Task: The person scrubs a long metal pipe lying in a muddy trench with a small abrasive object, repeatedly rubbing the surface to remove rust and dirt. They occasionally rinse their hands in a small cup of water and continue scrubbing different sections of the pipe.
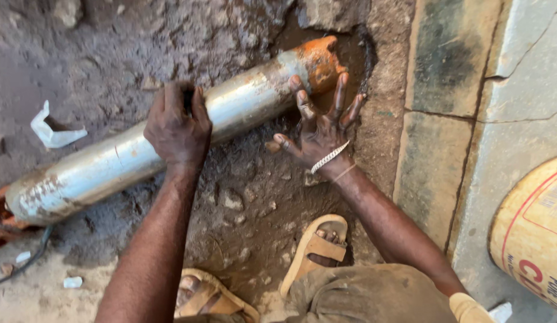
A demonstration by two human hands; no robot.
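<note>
The left hand (178, 128) clamps over the grey pipe (164, 143) lying in the dirt trench (242, 197), the right hand (320, 128) spreads open against its orange-stained end (319, 60): seating appears underway, steadying needed.

Muddy ground (248, 203) bears a grey pipe (170, 140) and plastic scrap (51, 133).

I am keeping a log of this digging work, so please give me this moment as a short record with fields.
setting: muddy trench beside concrete slabs
main thing: long grey plastic pipe with an orange end, lying slantwise in the mud
left hand: left hand gripping over the pipe's middle
right hand: right hand open, fingers spread, against the pipe near its orange end
wrist: silver bracelet
feet: tan sandals
nearby: yellow sack at the right
</note>
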